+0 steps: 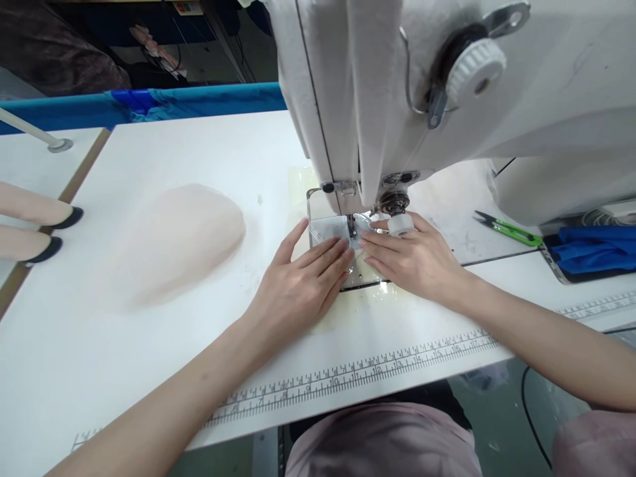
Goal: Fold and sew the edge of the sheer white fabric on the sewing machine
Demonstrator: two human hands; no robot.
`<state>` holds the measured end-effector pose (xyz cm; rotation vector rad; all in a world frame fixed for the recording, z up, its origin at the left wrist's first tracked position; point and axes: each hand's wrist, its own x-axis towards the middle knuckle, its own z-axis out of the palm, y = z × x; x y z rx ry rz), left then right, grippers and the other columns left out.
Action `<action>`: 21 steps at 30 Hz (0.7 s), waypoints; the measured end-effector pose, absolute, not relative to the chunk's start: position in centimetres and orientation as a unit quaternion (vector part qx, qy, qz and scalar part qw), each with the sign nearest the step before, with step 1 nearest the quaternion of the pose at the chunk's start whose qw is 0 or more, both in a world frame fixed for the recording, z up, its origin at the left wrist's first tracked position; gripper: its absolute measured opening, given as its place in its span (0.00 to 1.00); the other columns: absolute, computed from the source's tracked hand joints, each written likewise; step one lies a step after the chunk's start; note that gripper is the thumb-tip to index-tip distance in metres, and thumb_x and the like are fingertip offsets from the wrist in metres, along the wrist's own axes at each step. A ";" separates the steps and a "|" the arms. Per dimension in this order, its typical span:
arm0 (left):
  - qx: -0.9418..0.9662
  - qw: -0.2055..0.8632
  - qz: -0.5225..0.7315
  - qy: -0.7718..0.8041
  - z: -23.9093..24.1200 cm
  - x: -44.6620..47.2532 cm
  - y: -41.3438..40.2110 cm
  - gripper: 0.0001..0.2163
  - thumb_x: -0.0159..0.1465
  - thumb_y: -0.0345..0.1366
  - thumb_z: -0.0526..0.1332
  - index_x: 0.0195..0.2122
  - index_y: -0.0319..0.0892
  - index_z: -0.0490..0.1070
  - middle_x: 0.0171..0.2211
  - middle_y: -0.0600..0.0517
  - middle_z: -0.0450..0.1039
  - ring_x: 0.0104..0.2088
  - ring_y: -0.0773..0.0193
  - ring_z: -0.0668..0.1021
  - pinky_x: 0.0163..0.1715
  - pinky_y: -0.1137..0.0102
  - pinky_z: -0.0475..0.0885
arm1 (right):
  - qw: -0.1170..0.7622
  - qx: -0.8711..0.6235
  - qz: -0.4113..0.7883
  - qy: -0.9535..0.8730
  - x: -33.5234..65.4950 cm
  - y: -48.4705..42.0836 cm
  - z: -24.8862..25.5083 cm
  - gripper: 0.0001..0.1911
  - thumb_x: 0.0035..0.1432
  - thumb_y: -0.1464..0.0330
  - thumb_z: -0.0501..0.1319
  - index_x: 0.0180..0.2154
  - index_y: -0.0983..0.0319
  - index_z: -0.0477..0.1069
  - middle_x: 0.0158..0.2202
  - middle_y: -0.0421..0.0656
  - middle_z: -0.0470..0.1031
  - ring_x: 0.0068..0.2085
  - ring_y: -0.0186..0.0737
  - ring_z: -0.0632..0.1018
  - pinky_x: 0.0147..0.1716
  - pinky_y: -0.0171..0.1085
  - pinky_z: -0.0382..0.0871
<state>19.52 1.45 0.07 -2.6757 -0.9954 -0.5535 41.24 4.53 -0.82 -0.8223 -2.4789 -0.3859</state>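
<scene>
My left hand [303,281] lies flat with its fingers stretched out, fingertips on a small pale, see-through piece of material [325,230] just left of the presser foot [352,227]. To the right of the foot, my right hand [410,255] also rests flat, fingertips touching the same spot from the other side. Both hands are open and press down rather than grip. Above them stands a white sewing machine [328,99], with its needle area close over the fingertips. The machine partly hides my right index finger.
Sheer beige fabric [183,238] lies heaped on the white table left of my hands. Green thread snips [511,230] and a phone [556,262] under blue cloth [596,248] sit right. Two beige tubular things [30,205] with black tips reach in at left. A printed ruler [368,371] borders the front edge.
</scene>
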 end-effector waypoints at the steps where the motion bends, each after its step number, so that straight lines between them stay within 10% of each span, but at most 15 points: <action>1: -0.913 0.115 -0.190 -0.341 0.1 19.5 1.5 0.13 0.67 0.31 0.56 0.52 0.36 0.71 0.48 0.44 0.76 0.50 0.56 0.77 0.62 0.46 0.59 | 0.248 -0.303 -0.141 -0.909 41.2 4.5 -0.8 0.12 0.67 0.70 0.55 0.42 0.66 0.77 0.44 0.42 0.80 0.46 0.39 0.76 0.55 0.43 0.62; 21: -0.906 0.098 -0.208 -0.357 -0.3 19.5 2.3 0.13 0.67 0.31 0.55 0.52 0.39 0.71 0.48 0.45 0.76 0.51 0.55 0.77 0.62 0.45 0.58 | 0.212 -0.324 -0.158 -0.909 40.8 4.8 -0.7 0.13 0.67 0.68 0.54 0.44 0.64 0.76 0.45 0.42 0.79 0.49 0.42 0.76 0.54 0.46 0.63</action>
